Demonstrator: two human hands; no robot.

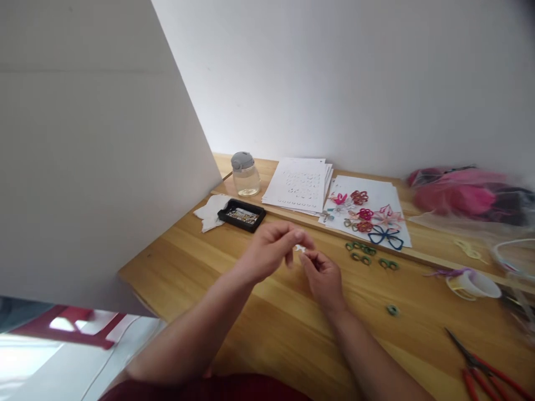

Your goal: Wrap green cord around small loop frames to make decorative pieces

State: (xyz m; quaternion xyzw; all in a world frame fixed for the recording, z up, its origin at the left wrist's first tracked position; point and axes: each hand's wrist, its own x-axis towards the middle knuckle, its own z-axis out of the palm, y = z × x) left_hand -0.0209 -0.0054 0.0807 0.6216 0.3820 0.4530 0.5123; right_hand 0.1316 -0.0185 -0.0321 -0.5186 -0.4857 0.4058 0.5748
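Over the middle of the table, my two hands come together around a small white piece [300, 248], too small to make out its kind. From below, my right hand [324, 278] pinches it between thumb and fingertips. My left hand [271, 250] arches above, thumb and forefinger pressed together; whatever they hold is hidden. Several green looped pieces [363, 259] lie to the right of my hands, and a single green ring [392, 310] is nearer to me.
A black tray of small parts [242, 215], tissue [211, 214] and a lidded bottle [246, 177] stand left. Printed sheets [295, 184] and flower ornaments on paper [365, 217] lie behind. Red-handled pliers [476, 365], a white cup [476, 285] and a pink-filled bag [463, 192] are right.
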